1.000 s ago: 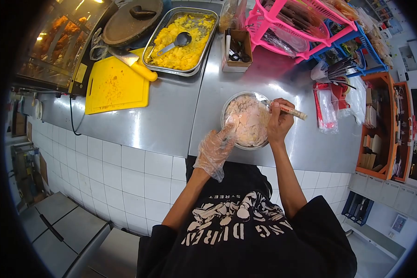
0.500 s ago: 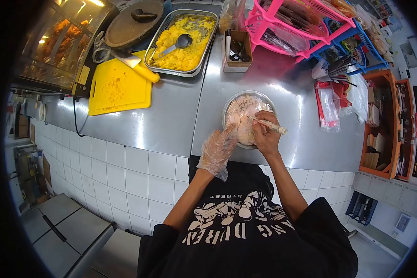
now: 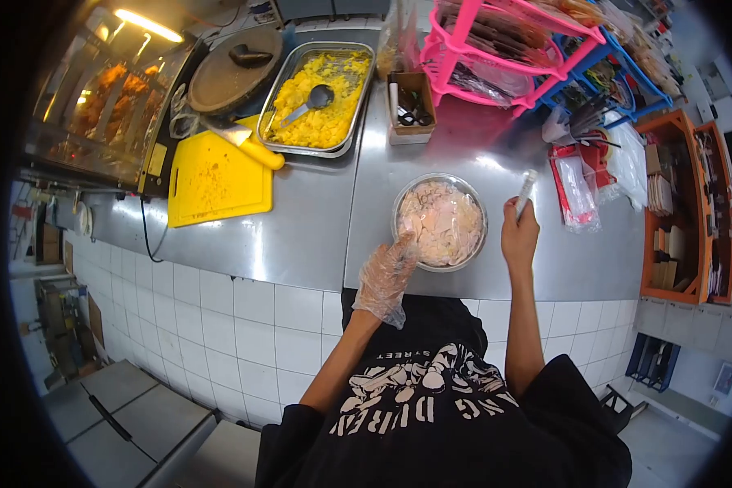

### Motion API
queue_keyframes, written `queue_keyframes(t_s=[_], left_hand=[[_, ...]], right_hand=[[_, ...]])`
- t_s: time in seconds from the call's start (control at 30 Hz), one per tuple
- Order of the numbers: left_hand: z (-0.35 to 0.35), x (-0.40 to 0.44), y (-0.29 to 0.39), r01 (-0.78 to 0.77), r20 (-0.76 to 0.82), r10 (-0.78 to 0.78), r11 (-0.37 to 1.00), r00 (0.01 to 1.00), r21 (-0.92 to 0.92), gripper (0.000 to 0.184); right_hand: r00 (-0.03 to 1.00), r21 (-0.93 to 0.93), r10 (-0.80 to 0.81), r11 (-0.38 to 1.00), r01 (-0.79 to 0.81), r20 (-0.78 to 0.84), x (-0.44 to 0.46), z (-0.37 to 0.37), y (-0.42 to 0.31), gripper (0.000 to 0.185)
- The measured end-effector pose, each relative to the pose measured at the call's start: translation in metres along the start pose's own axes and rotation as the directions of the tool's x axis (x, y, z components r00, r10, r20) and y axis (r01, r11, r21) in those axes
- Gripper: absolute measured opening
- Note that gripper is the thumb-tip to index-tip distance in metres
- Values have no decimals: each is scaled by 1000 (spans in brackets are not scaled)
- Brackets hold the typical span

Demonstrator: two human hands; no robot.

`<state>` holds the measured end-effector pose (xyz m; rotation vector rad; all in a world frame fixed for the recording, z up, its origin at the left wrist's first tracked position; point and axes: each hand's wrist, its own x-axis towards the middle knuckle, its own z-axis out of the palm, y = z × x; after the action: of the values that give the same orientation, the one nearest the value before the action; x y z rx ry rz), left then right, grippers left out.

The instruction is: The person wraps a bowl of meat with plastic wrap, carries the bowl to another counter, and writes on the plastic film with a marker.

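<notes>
Just beyond bowl rim, right hand

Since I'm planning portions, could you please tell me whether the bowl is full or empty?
The bowl looks full: pale pieces spread nearly to its rim; depth is unclear.

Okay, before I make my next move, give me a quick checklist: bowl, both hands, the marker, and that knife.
1. Bowl sitting on the counter: ok, it appears level.
2. Left hand gloved and at the bowl: ok, clear plastic glove, at the near-left edge.
3. Right hand gloved: not ok, it is bare.
4. Marker away from the bowl: ok, held upright-ish in the right hand, off to the bowl's right.
5. Marker capped: cannot tell, too small to see.
6. Knife clear of both hands: ok, at the yellow board's far corner.
</notes>
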<state>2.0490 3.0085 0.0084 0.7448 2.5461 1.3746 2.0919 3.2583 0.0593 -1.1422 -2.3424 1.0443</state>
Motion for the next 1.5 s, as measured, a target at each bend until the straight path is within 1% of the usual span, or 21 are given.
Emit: queue_keyframes(t_s=[0.1,0.23,0.33,0.37,0.4,0.43,0.47,0.53,0.57,0.63,0.73,0.83,0.87,0.93,1.03,1.13,1.17,1.27,1.37,1.43,1.5], left_hand=[[1,2,0,-21,22,20,1000,1000,2,40],[3,4,-6,-40,10,40,999,999,-13,39],[1,2,-3,-52,3,52,998,999,-33,38],[1,4,-2,-61,-6,61,997,998,-46,38],[2,4,-3,-68,-11,67,996,998,-51,39],[5,4,-6,-70,-18,69,996,997,-62,39],[7,2,-8,-69,-27,67,995,997,-76,39],[6,4,-7,-63,-6,62,997,998,-46,40],[5,4,-8,-42,9,42,999,999,-24,41],[5,0,-9,-17,21,17,1000,1000,-24,42],[5,5,-7,-45,12,46,997,999,-62,42],[0,6,-1,-50,31,51,998,998,-31,42],[-2,7,1,-34,47,36,999,998,-26,41],[-5,8,2,-20,47,20,1000,999,-18,41],[0,8,4,-49,38,50,998,998,-30,40],[0,9,3,-62,33,62,998,997,-28,40],[-1,9,5,-45,41,47,999,998,-30,40],[-4,8,4,-3,66,3,1000,998,7,41],[1,7,-1,-12,48,13,1000,999,-20,41],[4,7,-6,-38,33,40,998,999,-55,41],[5,7,-8,-68,23,70,995,997,-79,41]], right_hand=[[990,-521,44,853,32,133,25,16,59,34],[988,-424,-22,902,85,151,21,16,70,47],[970,-391,-242,892,228,13,-14,-2,67,41],[973,-298,-117,939,173,197,-33,-11,66,37],[924,-217,-8,971,99,383,-57,-20,68,34],[802,-145,51,988,44,595,-80,-26,75,35],[628,-91,88,995,-27,773,-104,-31,82,36],[562,-104,91,995,-9,822,-146,-20,117,40],[577,-78,203,969,-235,791,-152,-12,130,41],[517,4,435,762,-647,737,-168,4,156,45],[580,-6,432,805,-593,690,-193,26,239,43],[418,-446,633,766,-463,652,-201,-6,247,41],[307,-252,551,717,-650,776,-202,-21,250,43],[169,-121,418,584,-803,893,-185,-48,203,36],[286,-97,347,769,-632,893,-180,-47,151,31],[483,-157,252,961,-229,839,-188,-16,176,28],[453,-136,295,927,-350,841,-190,-10,184,26],[544,-32,121,985,-169,830,-191,-18,171,27],[572,177,-64,973,-145,818,-195,-15,180,28],[570,227,-87,957,-180,817,-205,13,217,29],[545,136,-102,991,-22,832,-201,22,228,31]])
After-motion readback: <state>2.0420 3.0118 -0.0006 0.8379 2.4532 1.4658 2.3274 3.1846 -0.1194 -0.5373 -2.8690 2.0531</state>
